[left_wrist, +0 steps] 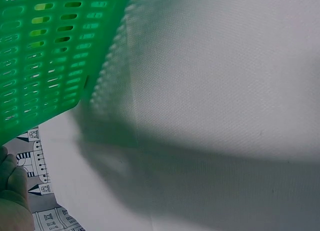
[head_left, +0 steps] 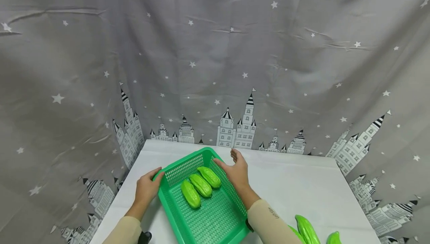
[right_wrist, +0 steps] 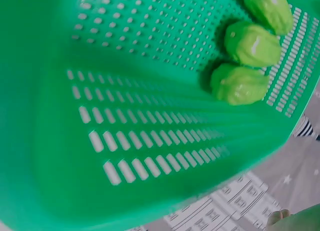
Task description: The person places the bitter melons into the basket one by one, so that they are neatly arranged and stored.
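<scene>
A green plastic basket [head_left: 215, 219] with slotted walls sits at an angle over the white table. My left hand [head_left: 147, 188] grips its rim at the far left corner, thumb on the inner side. Over by the right side wall is my right hand [head_left: 237, 173], thumb and fingers spread apart, the thumb close to the rim at the far right corner. Three ribbed, light green vegetables [head_left: 201, 185] lie side by side in the far part of the basket. In the right wrist view the same vegetables [right_wrist: 252, 44] rest against the far wall, and only a bit of the right hand [right_wrist: 295, 221] shows.
More green vegetables [head_left: 307, 231] with pointed tips lie at the table's near right, partly cut off by the frame and the right sleeve [head_left: 272, 223]. A grey curtain [head_left: 208, 49] printed with stars and castles hangs behind the white table [head_left: 289, 184] and along its sides.
</scene>
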Demonstrator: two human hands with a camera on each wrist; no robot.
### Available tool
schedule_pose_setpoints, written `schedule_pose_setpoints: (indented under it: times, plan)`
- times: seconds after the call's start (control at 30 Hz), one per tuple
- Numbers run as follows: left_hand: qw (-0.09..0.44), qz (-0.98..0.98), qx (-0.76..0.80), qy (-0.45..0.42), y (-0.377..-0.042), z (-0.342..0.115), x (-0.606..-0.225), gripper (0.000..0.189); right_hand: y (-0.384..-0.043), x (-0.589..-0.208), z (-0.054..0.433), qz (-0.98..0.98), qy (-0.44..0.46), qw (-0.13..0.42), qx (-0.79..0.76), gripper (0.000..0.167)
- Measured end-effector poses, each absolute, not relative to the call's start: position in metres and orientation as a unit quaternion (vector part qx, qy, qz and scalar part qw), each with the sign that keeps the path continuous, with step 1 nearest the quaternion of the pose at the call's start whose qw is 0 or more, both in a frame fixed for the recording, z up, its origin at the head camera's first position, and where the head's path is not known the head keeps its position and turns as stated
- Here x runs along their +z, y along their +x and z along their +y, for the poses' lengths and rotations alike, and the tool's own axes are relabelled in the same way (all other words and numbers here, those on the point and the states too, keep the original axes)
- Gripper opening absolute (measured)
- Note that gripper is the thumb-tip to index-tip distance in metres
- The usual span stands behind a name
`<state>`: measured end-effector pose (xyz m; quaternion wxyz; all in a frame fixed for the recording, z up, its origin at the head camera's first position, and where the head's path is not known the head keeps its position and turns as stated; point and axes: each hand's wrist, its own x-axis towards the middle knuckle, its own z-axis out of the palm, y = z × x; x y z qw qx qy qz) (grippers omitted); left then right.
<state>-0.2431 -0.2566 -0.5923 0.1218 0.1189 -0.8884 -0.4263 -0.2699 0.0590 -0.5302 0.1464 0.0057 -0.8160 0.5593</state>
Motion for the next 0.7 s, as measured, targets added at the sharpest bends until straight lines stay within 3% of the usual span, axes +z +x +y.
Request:
schedule_pose_setpoints:
  times: [0.7]
  plan:
    - [0.128,-0.891,-0.421,0.112,-0.244,-0.258,-0.597,0.044,-0.262,-0.540,0.126,-0.812,-0.027,0.171,0.557,0.090]
